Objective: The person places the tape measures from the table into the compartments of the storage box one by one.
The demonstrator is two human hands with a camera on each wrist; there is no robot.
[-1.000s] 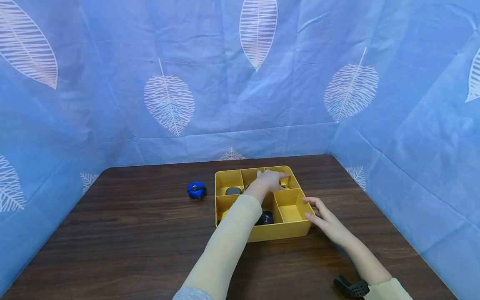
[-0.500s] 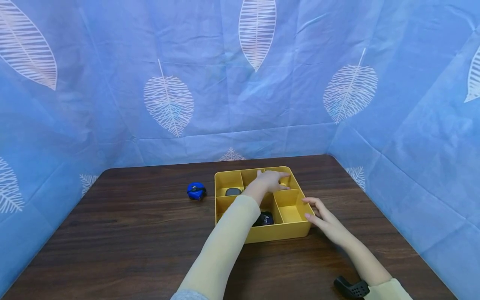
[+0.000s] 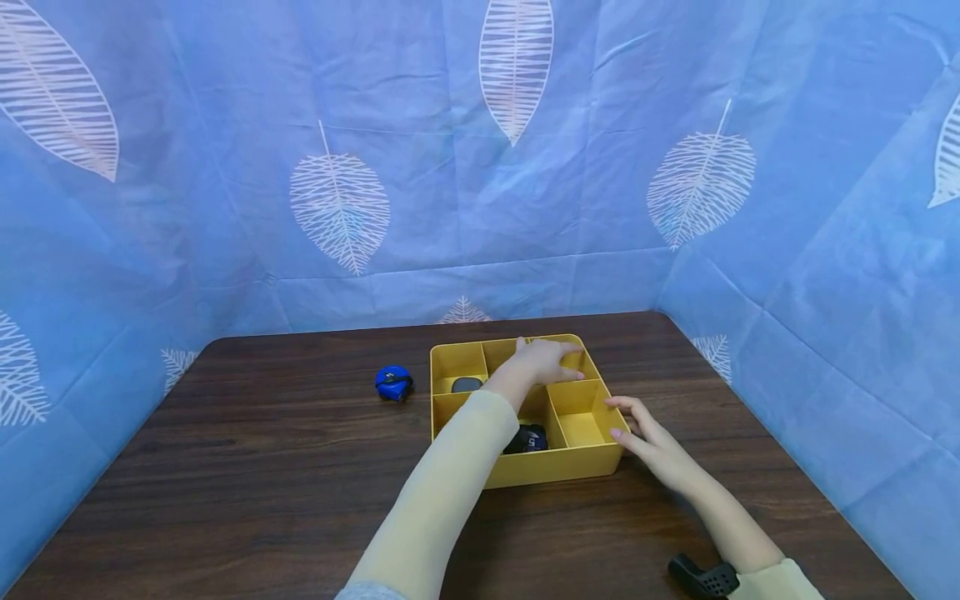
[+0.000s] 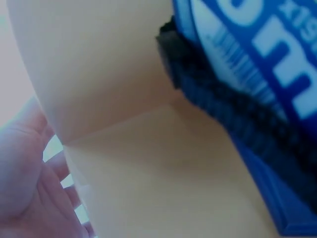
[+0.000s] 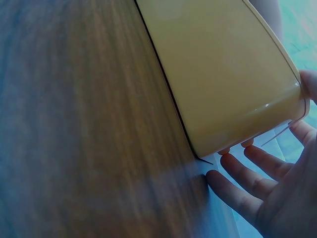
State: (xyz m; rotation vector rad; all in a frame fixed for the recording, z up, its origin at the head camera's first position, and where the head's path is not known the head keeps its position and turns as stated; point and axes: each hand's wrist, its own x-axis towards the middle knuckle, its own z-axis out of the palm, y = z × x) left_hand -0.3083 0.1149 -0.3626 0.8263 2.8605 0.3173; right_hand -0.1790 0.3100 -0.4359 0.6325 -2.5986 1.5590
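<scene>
In the head view my left hand is over the back of the yellow divided box, thumb and index finger spread above the back right compartment. The left wrist view shows that hand beyond a compartment wall, its palm bare. A blue tape measure with a black strap fills the right of that view. In the head view a dark tape measure lies in the front middle compartment. My right hand touches the box's right side; its straight fingers rest at the outer wall.
A blue tape measure with a black strap lies on the dark wooden table, left of the box. A dark grey rounded thing sits in the back left compartment. Blue leaf-patterned cloth hangs behind the table.
The left thumb and index finger have barely shifted. A bit of yellow and black at those fingers, and yellow in the front left compartment, showed a second ago and are hidden now. The right hand stays put.
</scene>
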